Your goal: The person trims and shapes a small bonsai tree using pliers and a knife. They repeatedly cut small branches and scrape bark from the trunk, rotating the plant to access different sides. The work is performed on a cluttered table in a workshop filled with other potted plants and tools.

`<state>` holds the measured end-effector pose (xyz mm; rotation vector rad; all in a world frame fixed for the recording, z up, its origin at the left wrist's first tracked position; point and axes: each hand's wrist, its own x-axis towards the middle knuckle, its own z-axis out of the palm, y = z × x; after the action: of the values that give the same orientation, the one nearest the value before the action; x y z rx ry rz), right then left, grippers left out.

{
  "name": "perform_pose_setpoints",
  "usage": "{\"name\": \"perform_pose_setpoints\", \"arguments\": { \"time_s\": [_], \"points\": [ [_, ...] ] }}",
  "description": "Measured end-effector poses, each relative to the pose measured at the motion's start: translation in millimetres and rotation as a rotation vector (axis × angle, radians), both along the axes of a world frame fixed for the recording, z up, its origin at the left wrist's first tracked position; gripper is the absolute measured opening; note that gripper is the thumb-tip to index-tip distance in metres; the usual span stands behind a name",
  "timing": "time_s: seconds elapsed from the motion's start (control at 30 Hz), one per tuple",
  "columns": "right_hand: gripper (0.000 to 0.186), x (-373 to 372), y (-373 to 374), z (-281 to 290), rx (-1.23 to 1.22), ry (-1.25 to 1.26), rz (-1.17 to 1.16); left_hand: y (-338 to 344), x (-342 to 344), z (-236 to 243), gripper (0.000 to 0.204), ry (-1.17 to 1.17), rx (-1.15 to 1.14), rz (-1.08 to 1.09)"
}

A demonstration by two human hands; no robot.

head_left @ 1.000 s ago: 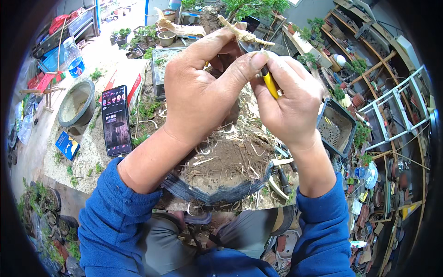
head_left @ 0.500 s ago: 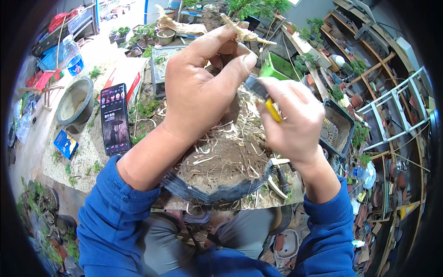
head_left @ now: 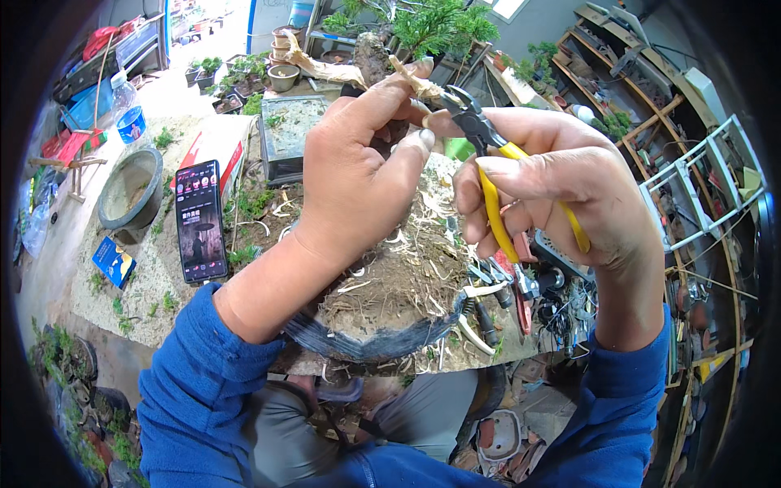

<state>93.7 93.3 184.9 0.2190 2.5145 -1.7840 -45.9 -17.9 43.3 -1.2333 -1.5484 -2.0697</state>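
A pale, stripped branch stub [head_left: 425,86] is pinched between the fingers of my left hand [head_left: 354,167], above a pot of soil [head_left: 366,343]. My right hand [head_left: 573,179] holds pliers [head_left: 495,207] with yellow handles and dark jaws. The handles stand spread in my grip, and the jaws are at the stub's frayed right end. Whether they bite into the wood I cannot tell. Thin wood shavings lie over the soil [head_left: 382,301]. Behind my left hand rises a dark trunk [head_left: 373,57], partly hidden, with green foliage [head_left: 443,31] above.
Left of the pot lie a phone [head_left: 199,220], a small blue packet [head_left: 113,262], a round grey pot [head_left: 132,191] and a water bottle [head_left: 128,107]. Several hand tools [head_left: 525,293] lie right of the pot. A bare pale branch [head_left: 321,67] extends behind. Wooden shelves [head_left: 643,89] stand at right.
My right hand has risen and turned, bringing the pliers' jaws up to the stub's end, and their handles now show spread. The left hand has shifted slightly, still holding the stub.
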Motion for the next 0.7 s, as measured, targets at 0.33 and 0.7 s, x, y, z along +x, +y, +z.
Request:
{"name": "perform_pose_setpoints", "arguments": {
  "time_s": [0.33, 0.7],
  "points": [
    [0.03, -10, -13, 34, 0.301, -0.194, -0.048, 8, 8, 5, 0.038, 0.01, 0.012, 0.123],
    [0.017, -5, -52, 60, 0.386, -0.288, -0.304, 8, 24, 11, 0.041, 0.085, 0.034, 0.288]
  ]
}}
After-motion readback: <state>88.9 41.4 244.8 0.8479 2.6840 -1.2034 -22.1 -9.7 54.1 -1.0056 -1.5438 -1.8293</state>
